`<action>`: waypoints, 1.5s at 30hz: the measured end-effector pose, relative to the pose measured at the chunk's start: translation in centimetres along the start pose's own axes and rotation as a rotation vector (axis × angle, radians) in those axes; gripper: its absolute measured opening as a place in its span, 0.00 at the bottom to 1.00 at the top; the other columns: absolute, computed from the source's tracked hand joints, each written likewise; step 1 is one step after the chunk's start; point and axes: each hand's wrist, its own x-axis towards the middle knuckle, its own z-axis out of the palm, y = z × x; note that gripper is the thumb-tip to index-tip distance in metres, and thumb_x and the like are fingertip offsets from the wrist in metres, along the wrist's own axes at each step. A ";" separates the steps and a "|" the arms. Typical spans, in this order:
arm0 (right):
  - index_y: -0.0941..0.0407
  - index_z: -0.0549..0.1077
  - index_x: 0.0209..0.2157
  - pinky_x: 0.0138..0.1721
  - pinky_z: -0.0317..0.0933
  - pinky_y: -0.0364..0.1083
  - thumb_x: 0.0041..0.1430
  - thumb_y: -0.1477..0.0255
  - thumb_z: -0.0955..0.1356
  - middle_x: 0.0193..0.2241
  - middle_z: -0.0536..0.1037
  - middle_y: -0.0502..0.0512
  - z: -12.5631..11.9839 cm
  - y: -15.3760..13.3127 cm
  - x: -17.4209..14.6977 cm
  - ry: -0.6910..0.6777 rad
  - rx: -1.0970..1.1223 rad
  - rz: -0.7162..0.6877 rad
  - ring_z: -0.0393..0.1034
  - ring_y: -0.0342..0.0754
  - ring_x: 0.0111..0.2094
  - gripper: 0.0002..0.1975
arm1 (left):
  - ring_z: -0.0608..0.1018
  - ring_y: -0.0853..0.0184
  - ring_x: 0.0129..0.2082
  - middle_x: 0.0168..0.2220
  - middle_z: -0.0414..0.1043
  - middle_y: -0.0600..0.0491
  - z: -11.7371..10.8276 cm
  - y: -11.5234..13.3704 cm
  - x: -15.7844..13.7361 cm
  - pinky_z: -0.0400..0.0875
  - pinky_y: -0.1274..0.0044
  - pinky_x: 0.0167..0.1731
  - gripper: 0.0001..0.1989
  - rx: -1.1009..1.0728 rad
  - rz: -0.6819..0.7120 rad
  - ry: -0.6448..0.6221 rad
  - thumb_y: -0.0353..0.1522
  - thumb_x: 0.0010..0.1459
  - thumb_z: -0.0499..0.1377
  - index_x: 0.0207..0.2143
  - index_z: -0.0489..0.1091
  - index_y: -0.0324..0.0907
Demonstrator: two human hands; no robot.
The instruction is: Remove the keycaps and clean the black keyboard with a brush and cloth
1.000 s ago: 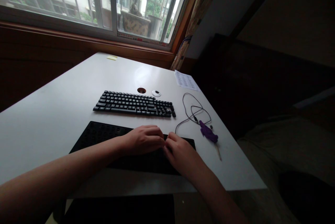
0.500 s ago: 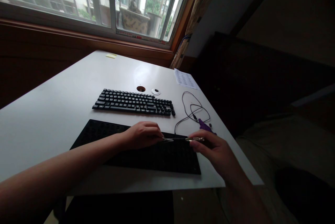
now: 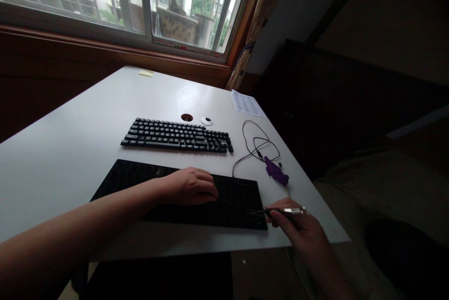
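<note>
My right hand (image 3: 294,223) grips a wire keycap puller (image 3: 277,211), its thin wire prongs pointing left over the keyboard's right end. The black keyboard (image 3: 238,213) lies near the table's front edge, its keycaps apparently off. Over the middle of the keyboard rests my left hand (image 3: 192,186), fingers curled together; what they hold, if anything, is hidden. Behind the keyboard, rows of dark keycaps (image 3: 168,135) are laid out in keyboard order.
A thin black cable (image 3: 245,156) loops on the white table (image 3: 87,122), beside a purple cloth-like item (image 3: 277,171). Farther back are a round cable hole (image 3: 187,117), its white ring cover (image 3: 206,121), a printed sheet (image 3: 247,103) and yellow notes (image 3: 145,73).
My right hand has moved right and toward me with the keycap puller, away from my left hand. The purple item is more exposed. My left hand has stayed nearly in place.
</note>
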 end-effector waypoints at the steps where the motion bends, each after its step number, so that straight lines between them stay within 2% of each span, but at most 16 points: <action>1: 0.53 0.81 0.34 0.31 0.73 0.45 0.63 0.60 0.70 0.31 0.79 0.55 -0.5 0.3 -0.5 0.026 -0.041 0.030 0.77 0.49 0.30 0.12 | 0.78 0.66 0.34 0.34 0.78 0.49 0.0 0.0 0.1 0.74 0.76 0.36 0.08 0.012 0.005 0.005 0.31 0.68 0.57 0.41 0.76 0.41; 4: 0.55 0.80 0.33 0.32 0.74 0.46 0.61 0.57 0.71 0.31 0.81 0.56 -0.8 0.5 -1.7 0.130 -0.107 0.120 0.78 0.50 0.28 0.15 | 0.78 0.66 0.34 0.33 0.78 0.49 0.1 0.0 0.1 0.74 0.76 0.36 0.08 0.037 0.018 0.009 0.31 0.68 0.56 0.40 0.75 0.40; 11: 0.54 0.78 0.36 0.33 0.71 0.47 0.62 0.54 0.68 0.26 0.82 0.53 1.5 0.7 -2.6 0.266 -0.279 0.171 0.79 0.52 0.27 0.17 | 0.79 0.67 0.33 0.33 0.78 0.50 0.3 -0.2 0.0 0.74 0.76 0.36 0.07 0.036 0.017 0.027 0.30 0.67 0.57 0.40 0.75 0.41; 14: 0.54 0.78 0.36 0.33 0.70 0.47 0.63 0.54 0.67 0.26 0.83 0.54 2.1 1.2 -2.8 0.314 -0.394 0.145 0.79 0.52 0.27 0.18 | 0.79 0.68 0.32 0.32 0.77 0.50 0.2 -0.1 0.0 0.74 0.77 0.35 0.06 0.037 0.016 0.031 0.30 0.67 0.57 0.39 0.75 0.41; 17: 0.54 0.76 0.31 0.34 0.68 0.48 0.63 0.53 0.65 0.26 0.82 0.55 2.6 1.3 -2.8 0.344 -0.508 0.065 0.79 0.54 0.28 0.20 | 0.79 0.68 0.32 0.31 0.77 0.50 0.3 -0.1 0.0 0.74 0.77 0.35 0.06 0.044 0.016 0.028 0.29 0.66 0.57 0.39 0.75 0.41; 22: 0.53 0.74 0.31 0.30 0.66 0.47 0.64 0.55 0.63 0.22 0.81 0.53 3.3 1.0 -2.5 0.252 -0.555 0.107 0.77 0.52 0.25 0.18 | 0.79 0.67 0.33 0.32 0.77 0.50 0.5 -0.4 -0.2 0.74 0.76 0.36 0.05 0.051 0.010 0.017 0.30 0.67 0.57 0.39 0.74 0.42; 29: 0.52 0.76 0.31 0.30 0.63 0.47 0.67 0.57 0.57 0.24 0.81 0.57 3.9 2.4 -2.0 -0.025 -0.715 0.183 0.78 0.56 0.28 0.22 | 0.79 0.67 0.32 0.32 0.77 0.50 0.4 -0.3 -0.1 0.74 0.76 0.35 0.06 0.050 0.021 0.029 0.29 0.66 0.58 0.39 0.75 0.42; 32: 0.53 0.78 0.30 0.29 0.63 0.47 0.69 0.56 0.53 0.23 0.80 0.59 3.7 2.8 -2.1 -0.094 -0.672 0.238 0.79 0.56 0.29 0.28 | 0.78 0.67 0.33 0.32 0.77 0.50 0.5 -0.3 -0.1 0.74 0.76 0.35 0.06 0.065 0.017 0.014 0.29 0.66 0.57 0.39 0.75 0.42; 35: 0.53 0.78 0.29 0.29 0.63 0.46 0.70 0.53 0.52 0.22 0.80 0.58 3.5 3.0 -2.3 -0.096 -0.548 0.248 0.78 0.55 0.29 0.31 | 0.78 0.66 0.33 0.32 0.77 0.50 0.5 -0.3 -0.1 0.73 0.76 0.35 0.06 0.072 0.012 0.002 0.30 0.67 0.57 0.38 0.75 0.41; 42: 0.52 0.75 0.25 0.29 0.63 0.45 0.67 0.49 0.56 0.23 0.80 0.59 3.7 4.2 -2.8 -0.001 -0.373 0.279 0.77 0.54 0.28 0.30 | 0.78 0.67 0.33 0.32 0.77 0.50 0.4 -0.2 0.0 0.73 0.76 0.34 0.07 0.062 0.016 0.002 0.30 0.67 0.57 0.38 0.75 0.41; 45: 0.51 0.69 0.19 0.26 0.62 0.45 0.67 0.47 0.54 0.16 0.75 0.56 3.6 4.4 -2.9 0.068 -0.297 0.308 0.73 0.52 0.22 0.32 | 0.78 0.67 0.32 0.31 0.76 0.50 0.5 -0.2 0.1 0.73 0.77 0.34 0.07 0.072 0.027 0.008 0.29 0.67 0.57 0.38 0.75 0.41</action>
